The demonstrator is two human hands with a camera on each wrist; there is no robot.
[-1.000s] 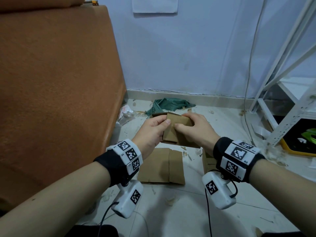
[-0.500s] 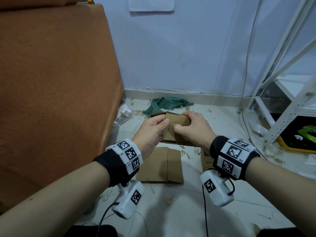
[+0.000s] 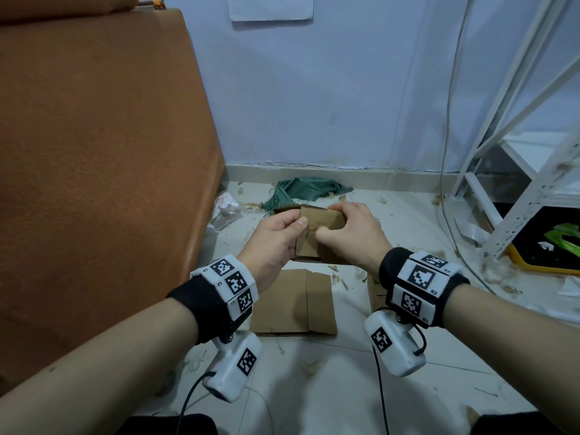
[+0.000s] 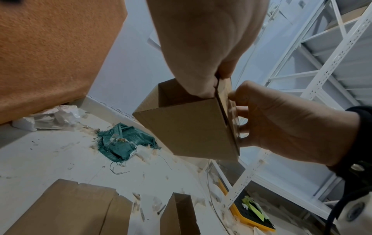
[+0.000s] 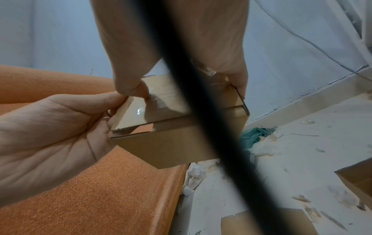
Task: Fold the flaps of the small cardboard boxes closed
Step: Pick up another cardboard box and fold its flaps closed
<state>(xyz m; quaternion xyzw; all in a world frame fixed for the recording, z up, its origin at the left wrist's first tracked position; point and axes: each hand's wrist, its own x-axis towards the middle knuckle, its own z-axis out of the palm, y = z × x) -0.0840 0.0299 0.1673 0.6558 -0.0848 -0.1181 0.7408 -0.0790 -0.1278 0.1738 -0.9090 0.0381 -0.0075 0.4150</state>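
Note:
A small brown cardboard box (image 3: 317, 238) is held in the air between both hands, above the floor. My left hand (image 3: 282, 230) grips its left side, thumb on the near face. My right hand (image 3: 342, 227) grips the right side, thumb pressing the near flap and fingers curled over the top. In the left wrist view the box (image 4: 187, 127) shows an open far end with its inside visible. In the right wrist view a near flap (image 5: 138, 114) with clear tape on it stands slightly off the box body (image 5: 171, 143); the left hand (image 5: 50, 135) pinches it.
A flattened cardboard piece (image 3: 295, 302) lies on the floor below the hands, with another small box (image 3: 373, 290) beside it, partly behind my right wrist. A green cloth (image 3: 301, 189) lies by the wall. An orange cushion (image 3: 94, 183) rises at left; a white shelf frame (image 3: 518, 189) and a yellow-edged tray (image 3: 549, 246) stand at right.
Both hands keep their hold on the box, which has shifted only slightly. My right thumb has slid a little lower on the near flap.

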